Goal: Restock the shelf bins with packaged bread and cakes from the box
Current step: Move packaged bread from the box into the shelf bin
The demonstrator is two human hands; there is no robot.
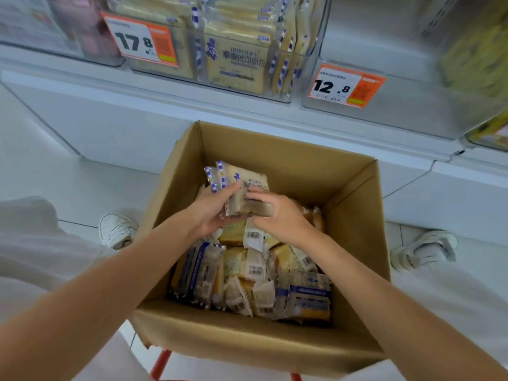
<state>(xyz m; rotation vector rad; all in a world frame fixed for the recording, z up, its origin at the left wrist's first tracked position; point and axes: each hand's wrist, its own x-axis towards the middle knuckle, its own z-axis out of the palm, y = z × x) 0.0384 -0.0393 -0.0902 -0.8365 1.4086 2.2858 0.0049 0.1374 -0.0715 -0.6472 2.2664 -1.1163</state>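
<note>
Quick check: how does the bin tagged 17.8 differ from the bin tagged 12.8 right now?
The 17.8 bin is packed with upright toast bread packs; the 12.8 bin shows none that I can see through its front wall. The 17.8 bin sits left of the 12.8 bin. Both look like clear plastic bins on the same white shelf, with orange-and-white price tags.

The box sits near and centred, loose packets lying in it. Over its far half the left grip and right grip hold a stack between them. Beyond stands the shelf, its bread bin left of another bin. A left shoe and right shoe flank the box on the floor.
</note>
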